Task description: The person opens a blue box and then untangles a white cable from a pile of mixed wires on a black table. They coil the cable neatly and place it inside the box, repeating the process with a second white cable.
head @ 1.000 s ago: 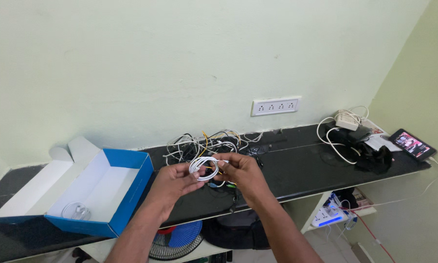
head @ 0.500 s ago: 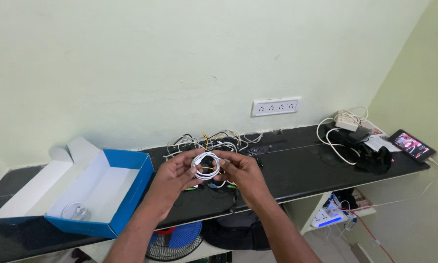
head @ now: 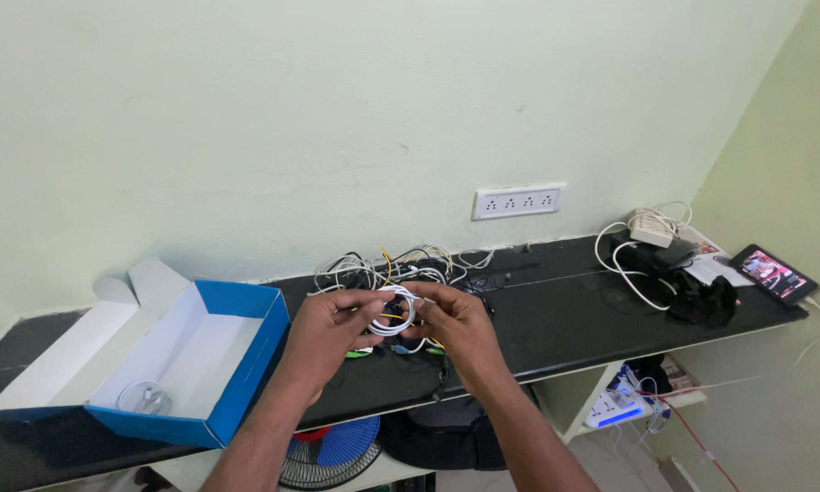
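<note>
between both hands' fingers [head: 366,308] sits the coiled white cable [head: 393,310].

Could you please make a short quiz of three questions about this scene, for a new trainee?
1. True or false: both hands hold the coiled white cable.
2. Multiple choice: where does the blue box stand? A) left of the hands, lid open; B) right of the hands, lid closed; C) under the counter.
3. Fill in: behind the hands, a heap of ____ lies on the black counter.

Key
1. True. The left hand and the right hand each keep a grip on the coil.
2. A. A small white cable bundle lies inside it.
3. Tangled cables.
</note>
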